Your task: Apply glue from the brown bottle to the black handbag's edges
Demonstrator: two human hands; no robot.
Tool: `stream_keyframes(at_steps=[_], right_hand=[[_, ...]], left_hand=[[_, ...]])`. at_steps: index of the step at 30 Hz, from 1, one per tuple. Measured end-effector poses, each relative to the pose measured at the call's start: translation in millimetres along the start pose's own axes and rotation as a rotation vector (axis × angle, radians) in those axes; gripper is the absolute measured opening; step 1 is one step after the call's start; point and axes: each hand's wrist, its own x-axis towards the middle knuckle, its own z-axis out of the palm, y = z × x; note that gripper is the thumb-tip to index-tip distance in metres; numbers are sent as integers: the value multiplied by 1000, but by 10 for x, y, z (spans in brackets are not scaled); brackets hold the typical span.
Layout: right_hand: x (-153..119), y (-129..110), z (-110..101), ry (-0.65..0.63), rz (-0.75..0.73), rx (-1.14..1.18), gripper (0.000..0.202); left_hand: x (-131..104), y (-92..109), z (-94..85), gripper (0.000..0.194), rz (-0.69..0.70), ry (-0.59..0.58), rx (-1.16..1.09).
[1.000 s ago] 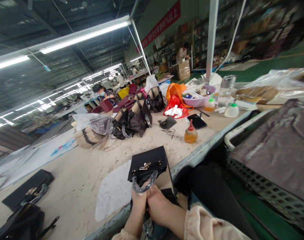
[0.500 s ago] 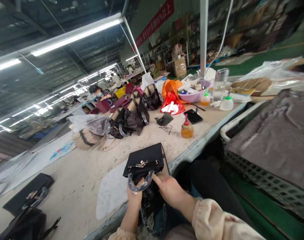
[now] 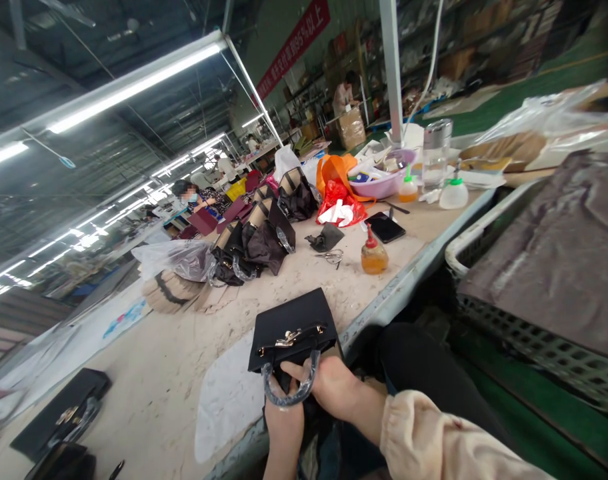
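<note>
A black handbag [image 3: 293, 320] with a gold clasp lies at the table's near edge, its plastic-wrapped handle [image 3: 290, 400] arching toward me. My left hand [image 3: 284, 408] is closed on the bag's near edge, its fingertips partly behind the handle. From the right, my right hand [image 3: 331, 385] grips the same edge, one finger stretched across inside the handle loop. The bag's dark lower part hangs below the table edge, mostly hidden by my hands. Beneath the bag's left side is a white sheet [image 3: 219, 407].
Another black handbag [image 3: 59, 410] lies at the left. Farther back stand several dark bags [image 3: 264, 233]. A bottle of amber liquid [image 3: 374, 253], scissors [image 3: 330, 256] and a phone [image 3: 385, 227] lie ahead. To the right is a crate [image 3: 539, 353] with grey cloth [image 3: 549, 260]. A co-worker [image 3: 194, 197] sits beyond.
My right hand has moved left and inward, its finger now reaching inside the handle loop. The handbag has shifted slightly. The whole view has tilted a little.
</note>
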Motion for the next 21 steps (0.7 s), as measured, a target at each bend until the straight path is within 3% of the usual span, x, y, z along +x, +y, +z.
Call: stream_keyframes(at_steps=[2, 5, 12, 15, 18, 21], right_hand=[[22, 12, 34, -29, 21, 1, 27], [62, 26, 48, -58, 91, 12, 15], [119, 3, -113, -94, 223, 65, 12], [128, -12, -158, -92, 222, 87, 10], [144, 4, -159, -61, 230, 111, 10], [151, 33, -156, -20, 223, 151, 15]], left_hand=[[-63, 12, -25, 54, -31, 0, 105], [-188, 25, -92, 65, 56, -16, 146], [-429, 122, -232, 81, 86, 2, 95], [-481, 128, -204, 90, 18, -26, 7], [-573, -8, -143, 76, -44, 63, -155], [-612, -119, -142, 58, -1, 122, -194]])
